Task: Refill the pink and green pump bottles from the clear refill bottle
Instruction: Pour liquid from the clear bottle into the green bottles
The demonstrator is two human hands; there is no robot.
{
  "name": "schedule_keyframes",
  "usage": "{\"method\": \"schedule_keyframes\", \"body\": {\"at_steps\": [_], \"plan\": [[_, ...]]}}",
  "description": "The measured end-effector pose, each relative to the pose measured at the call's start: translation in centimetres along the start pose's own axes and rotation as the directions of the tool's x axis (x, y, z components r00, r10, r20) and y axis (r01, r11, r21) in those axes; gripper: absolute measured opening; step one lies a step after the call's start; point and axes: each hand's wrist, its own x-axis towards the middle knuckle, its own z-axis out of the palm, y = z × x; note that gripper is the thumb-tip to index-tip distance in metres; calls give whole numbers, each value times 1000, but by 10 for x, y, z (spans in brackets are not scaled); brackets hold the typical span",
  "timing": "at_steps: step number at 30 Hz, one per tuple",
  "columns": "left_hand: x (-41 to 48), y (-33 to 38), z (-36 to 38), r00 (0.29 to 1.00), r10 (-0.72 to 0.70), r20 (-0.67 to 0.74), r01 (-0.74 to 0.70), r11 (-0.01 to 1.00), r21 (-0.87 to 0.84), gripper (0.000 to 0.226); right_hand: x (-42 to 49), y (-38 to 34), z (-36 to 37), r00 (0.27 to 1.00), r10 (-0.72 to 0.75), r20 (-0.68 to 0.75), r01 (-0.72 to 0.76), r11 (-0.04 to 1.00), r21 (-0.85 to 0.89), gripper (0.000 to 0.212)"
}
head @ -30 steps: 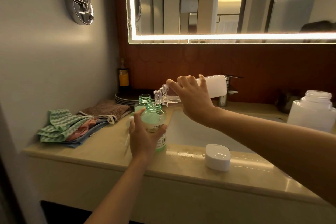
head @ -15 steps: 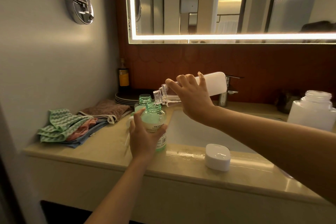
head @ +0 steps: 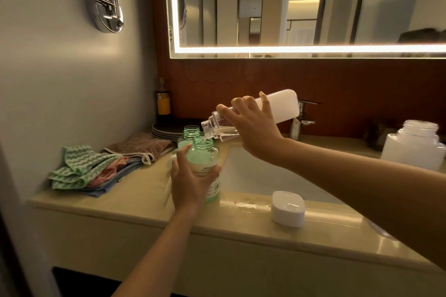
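Clear refill bottle (head: pixel 277 106), tipped neck-down to the left and gripped by the right hand (head: pixel 253 132), has its mouth just over the open neck of the green bottle (head: pixel 205 159). The left hand (head: pixel 188 181) wraps that bottle, which stands on the counter (head: pixel 144 200) at the left rim of the basin (head: pixel 253 176), near the front edge. A strip of counter separates it from the folded cloths (head: pixel 89 169); a white cap (head: pixel 287 208) sits to its right.

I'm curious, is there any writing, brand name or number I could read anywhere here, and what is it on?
No text here is readable.
Green pump bottle in the left hand: white label with printed lines and a barcode, too small to read.
Dark bottle by the back wall: yellow label, blurred.
Clear refill bottle in the right hand: no print visible.
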Motion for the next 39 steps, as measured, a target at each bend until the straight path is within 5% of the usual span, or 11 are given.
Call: {"method": "schedule_keyframes", "body": {"at_steps": [16, 30, 39], "plan": [[1, -3, 1, 1000, 9, -10, -9, 1000, -2, 77, 7, 4, -6, 995, -92, -33, 89, 993, -75, 72], [1, -4, 2, 1000, 21, -16, -21, 1000, -3, 76, 20, 8, -9, 945, -297, -137, 210, 872, -441, 82], [2, -5, 2, 1000, 9, -12, -9, 1000, 3, 77, 23, 10, -12, 927, -352, -133, 246, 835, -493, 86]]}}
